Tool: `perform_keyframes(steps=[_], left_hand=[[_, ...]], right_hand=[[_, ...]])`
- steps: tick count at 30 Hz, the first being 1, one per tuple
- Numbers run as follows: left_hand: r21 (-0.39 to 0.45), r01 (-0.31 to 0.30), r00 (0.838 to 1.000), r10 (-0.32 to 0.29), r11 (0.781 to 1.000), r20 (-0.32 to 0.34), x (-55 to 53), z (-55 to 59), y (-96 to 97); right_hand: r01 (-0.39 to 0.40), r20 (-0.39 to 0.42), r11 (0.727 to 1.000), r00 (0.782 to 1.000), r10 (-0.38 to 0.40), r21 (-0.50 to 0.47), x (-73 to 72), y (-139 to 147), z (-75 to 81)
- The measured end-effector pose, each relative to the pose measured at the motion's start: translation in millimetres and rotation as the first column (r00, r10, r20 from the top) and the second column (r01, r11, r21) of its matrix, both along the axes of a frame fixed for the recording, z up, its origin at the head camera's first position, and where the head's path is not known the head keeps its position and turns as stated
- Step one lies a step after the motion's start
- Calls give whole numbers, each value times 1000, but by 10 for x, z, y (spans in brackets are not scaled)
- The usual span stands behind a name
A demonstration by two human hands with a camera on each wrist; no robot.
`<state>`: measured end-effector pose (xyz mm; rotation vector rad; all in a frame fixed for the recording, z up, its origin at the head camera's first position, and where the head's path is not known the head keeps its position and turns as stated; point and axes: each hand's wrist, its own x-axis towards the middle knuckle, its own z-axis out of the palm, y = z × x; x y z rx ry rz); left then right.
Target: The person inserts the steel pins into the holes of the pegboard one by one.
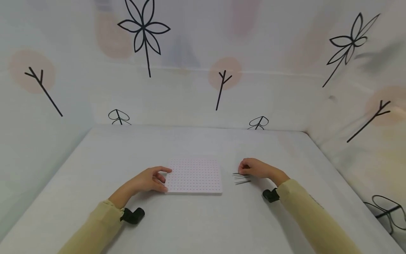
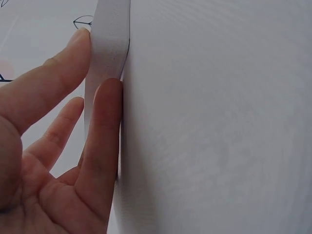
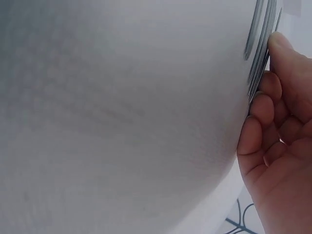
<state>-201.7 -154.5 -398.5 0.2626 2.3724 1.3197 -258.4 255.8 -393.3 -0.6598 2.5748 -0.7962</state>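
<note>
A white board dotted with a grid of small holes (image 1: 193, 175) lies flat in front of me. My left hand (image 1: 151, 179) rests at its left side, fingers spread and gently bent. In the left wrist view, fingertips (image 2: 108, 92) lie against the board's side edge (image 2: 111, 36). To the right of the board, several thin grey metal rods (image 1: 242, 182) lie side by side. My right hand (image 1: 256, 167) is over their far end, fingers curled, pinching a rod between thumb and forefinger. The right wrist view shows the fingertips (image 3: 263, 107) right against the rods (image 3: 265, 41).
Both hands work on a white table (image 1: 196, 222). Pale walls (image 1: 190, 95) with black plant drawings stand behind it and at both sides. A black strap-on camera (image 1: 133, 216) sits at the left wrist, another black camera (image 1: 270, 195) at the right.
</note>
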Motion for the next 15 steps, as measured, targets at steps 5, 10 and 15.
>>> perform_keyframes(steps=[5, 10, 15], left_hand=[[-16, -11, 1000, 11, 1000, 2, 7, -1, 0], [-23, -9, 1000, 9, 1000, 0, 12, 3, 4], [-9, 3, 1000, -3, 1000, -1, 7, 4, 0]], right_hand=[[9, -13, 1000, 1000, -9, 6, 4, 4, -25], [17, -25, 1000, 1000, -18, -12, 5, 15, -36], [24, -70, 998, 997, -28, -63, 25, 32, -23]])
